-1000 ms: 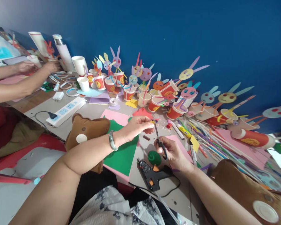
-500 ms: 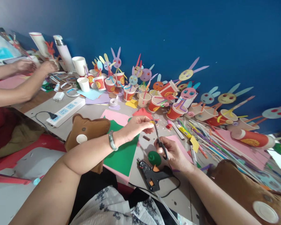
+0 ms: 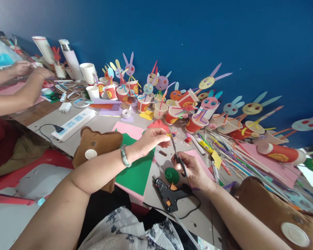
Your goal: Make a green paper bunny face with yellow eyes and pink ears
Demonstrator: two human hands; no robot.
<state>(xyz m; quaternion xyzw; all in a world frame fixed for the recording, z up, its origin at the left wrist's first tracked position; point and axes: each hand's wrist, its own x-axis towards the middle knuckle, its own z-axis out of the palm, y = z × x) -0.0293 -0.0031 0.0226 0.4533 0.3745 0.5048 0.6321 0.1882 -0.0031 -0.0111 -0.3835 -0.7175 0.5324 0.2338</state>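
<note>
A: Look at your left hand (image 3: 155,139): you sit a touch higher than half a second ago, with thumb and fingers pinched narrow on a small yellow piece (image 3: 169,134), and its edge shows a little more plainly past your fingertips.

B: Your right hand (image 3: 194,168) hardly differs. You keep it closed round the handles of the scissors (image 3: 178,160), blades pointing up and away from you.

A: Do you have the blades parted?

B: I cannot tell; they look like one thin line beside the yellow piece, too small to show a gap or a cut.

A: So your piece stays right at the blades, above the table, between your two hands. I'd judge that as a slight adjustment of hold, with the work at the same spot.

B: Below your right hand you have the green coil (image 3: 172,175) and the black glue gun (image 3: 166,194), both lying as they were.

A: Off to your left, the co-worker's hands (image 3: 43,72) have shifted, and an orange sheet (image 3: 106,106) now shows among the purple paper (image 3: 111,113). Neither touches what you hold.
</note>
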